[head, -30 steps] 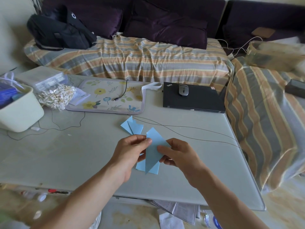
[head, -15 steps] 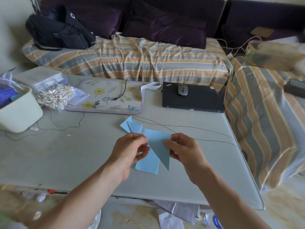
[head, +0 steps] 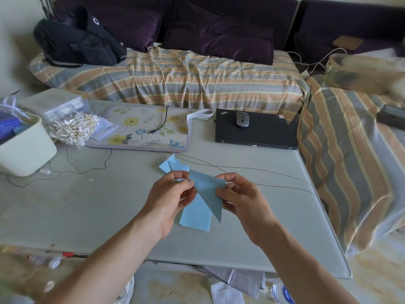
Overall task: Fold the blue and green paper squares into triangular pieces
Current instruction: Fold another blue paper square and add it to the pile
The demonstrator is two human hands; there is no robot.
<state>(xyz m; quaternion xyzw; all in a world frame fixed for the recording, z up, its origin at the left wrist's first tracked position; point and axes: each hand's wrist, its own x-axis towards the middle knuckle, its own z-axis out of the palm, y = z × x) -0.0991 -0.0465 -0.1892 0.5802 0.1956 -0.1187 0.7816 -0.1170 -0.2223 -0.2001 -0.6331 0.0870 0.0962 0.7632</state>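
Note:
I hold a blue paper triangle above the table, its long point hanging down. My left hand pinches its upper left corner between thumb and fingers. My right hand pinches its right edge. Under the triangle a flat stack of blue paper lies on the grey table. Behind my left hand sits a small pile of folded blue pieces. No green paper shows.
A closed black laptop with a mouse lies at the back right. A floral mat, a bag of cotton swabs and a cream bin stand at the back left. Thin cables cross the table. Striped sofas surround it.
The triangle has turned from standing upright to hanging point down, and both hands have lifted it a little toward the folded pile. The flat stack has stayed put.

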